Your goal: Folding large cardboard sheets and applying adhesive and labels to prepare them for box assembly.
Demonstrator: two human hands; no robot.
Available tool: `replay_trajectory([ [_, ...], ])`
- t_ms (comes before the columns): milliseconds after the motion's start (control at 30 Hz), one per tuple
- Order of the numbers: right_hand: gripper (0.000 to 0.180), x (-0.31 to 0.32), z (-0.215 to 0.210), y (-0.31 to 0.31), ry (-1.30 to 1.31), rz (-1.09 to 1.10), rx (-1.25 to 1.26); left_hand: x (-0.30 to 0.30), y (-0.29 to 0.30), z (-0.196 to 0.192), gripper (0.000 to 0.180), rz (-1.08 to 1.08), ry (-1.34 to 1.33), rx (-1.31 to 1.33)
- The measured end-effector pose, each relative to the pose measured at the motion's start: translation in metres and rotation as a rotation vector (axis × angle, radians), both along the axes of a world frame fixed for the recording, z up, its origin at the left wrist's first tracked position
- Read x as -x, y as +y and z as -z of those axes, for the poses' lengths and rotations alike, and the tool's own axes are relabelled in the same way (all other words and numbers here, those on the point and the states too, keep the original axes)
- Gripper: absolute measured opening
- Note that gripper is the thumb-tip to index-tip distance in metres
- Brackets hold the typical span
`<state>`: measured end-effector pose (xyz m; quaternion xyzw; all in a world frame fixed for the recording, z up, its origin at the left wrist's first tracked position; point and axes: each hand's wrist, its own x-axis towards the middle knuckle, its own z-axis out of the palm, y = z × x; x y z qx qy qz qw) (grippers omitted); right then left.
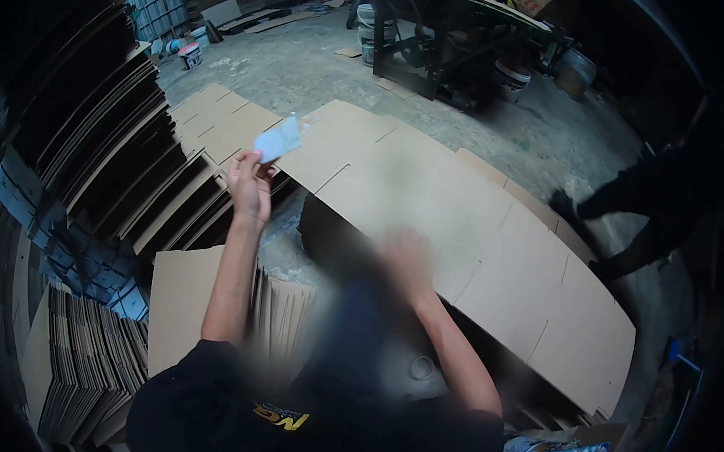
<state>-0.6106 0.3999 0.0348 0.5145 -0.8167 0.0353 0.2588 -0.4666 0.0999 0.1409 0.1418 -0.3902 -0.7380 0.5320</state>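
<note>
My left hand (249, 187) is raised over the cardboard stacks, fingers pinched on a small whitish, light-blue scrap (277, 140) that looks like paper or plastic film. My right hand (409, 259) is blurred; it hovers by the near edge of a large flat cardboard sheet (428, 188), and I cannot make out its fingers or anything in it. Both forearms rise from my black shirt (232, 414) at the bottom edge. A blurred dark patch hides the space between my arms.
Flattened cardboard blanks stand in stacks on the left (122, 175) and lower left (89, 359). Long die-cut cardboard sheets (560, 307) run to the right. Concrete floor (304, 62), a dark machine frame (443, 44) and buckets (510, 77) lie beyond. Another person's dark legs (621, 205) are at right.
</note>
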Motion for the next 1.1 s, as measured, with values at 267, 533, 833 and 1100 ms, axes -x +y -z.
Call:
replay_trajectory([
  [267, 0.053, -0.031, -0.024, 0.033, -0.380, -0.093, 0.724, 0.053, 0.182, 0.012, 0.009, 0.493, -0.176, 0.124],
  [533, 0.024, -0.116, -0.043, 0.208, -0.680, 0.233, 1.598, 0.058, 0.382, 0.055, 0.014, 0.955, -0.284, 0.313],
  [833, 0.013, -0.160, -0.012, 0.341, -0.641, 0.399, 2.104, 0.028, 0.557, 0.063, 0.008, 1.470, -0.323, 0.203],
  [1100, 0.012, -0.234, -0.007, 0.512, -0.141, 1.197, 2.223, 0.052, 0.557, 0.065, 0.021, 1.189, -0.330, 0.774],
])
